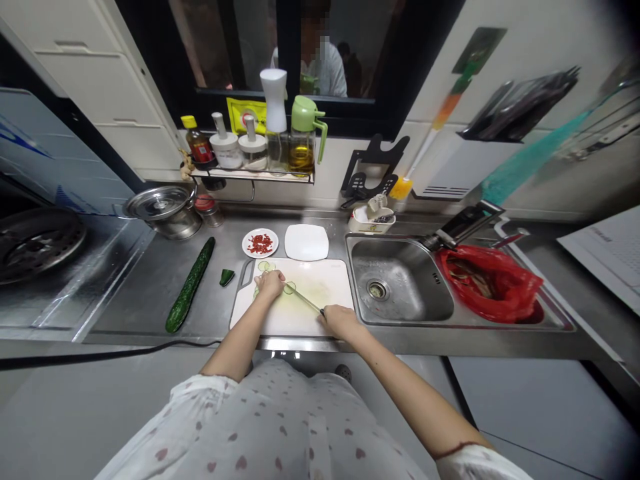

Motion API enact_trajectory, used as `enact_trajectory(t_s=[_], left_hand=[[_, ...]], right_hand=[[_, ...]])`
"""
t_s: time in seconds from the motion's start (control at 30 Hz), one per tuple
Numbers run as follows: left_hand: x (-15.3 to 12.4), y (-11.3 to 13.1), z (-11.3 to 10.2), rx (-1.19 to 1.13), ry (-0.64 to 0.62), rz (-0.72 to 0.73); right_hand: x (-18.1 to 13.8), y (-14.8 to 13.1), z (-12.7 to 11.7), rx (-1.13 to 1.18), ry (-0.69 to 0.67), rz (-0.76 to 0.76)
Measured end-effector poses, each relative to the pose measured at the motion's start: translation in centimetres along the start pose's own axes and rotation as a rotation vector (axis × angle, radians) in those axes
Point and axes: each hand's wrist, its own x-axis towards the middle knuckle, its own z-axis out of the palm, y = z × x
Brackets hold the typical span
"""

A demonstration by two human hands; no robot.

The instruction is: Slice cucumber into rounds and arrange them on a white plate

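Observation:
My right hand [343, 323] is wrapped round the dark handle of a knife [306, 299], whose narrow blade slants up and left across a white cutting board [300, 323]. Beside the blade's tip, my left hand [271, 284] rests low over the board with fingers bent together; whatever lies beneath them is hidden. Thin cucumber slices [267, 266] show just past the left hand, and one more lies by the blade. Left of the board are a whole cucumber [191, 285] and a short cut cucumber end [227, 277].
Behind the board stand a small plate of chopped red pieces [260, 243] and a white square plate [307, 242]. A sink [400, 280] is at right, with a red plastic bag [493, 283] beyond it. A seasoning rack [255, 175] and a steel pot [167, 210] are at the back.

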Motion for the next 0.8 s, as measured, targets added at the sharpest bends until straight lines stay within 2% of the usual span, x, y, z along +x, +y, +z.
enact_trajectory(t_s=[0.2,0.6,0.7,0.8], left_hand=[[0.0,0.0,-0.1,-0.004,0.003,-0.001],[-0.3,0.2,-0.4,0.000,-0.005,0.002],[-0.4,0.3,-0.5,-0.004,-0.008,0.002],[-0.5,0.3,-0.5,-0.009,-0.005,-0.003]], right_hand=[[0.0,0.2,-0.9,-0.070,0.021,-0.030],[0.0,0.3,-1.6,-0.058,0.051,-0.021],[0.0,1.1,-1.3,-0.040,0.073,-0.028],[-0.5,2.4,0.1,0.082,0.100,-0.038]])
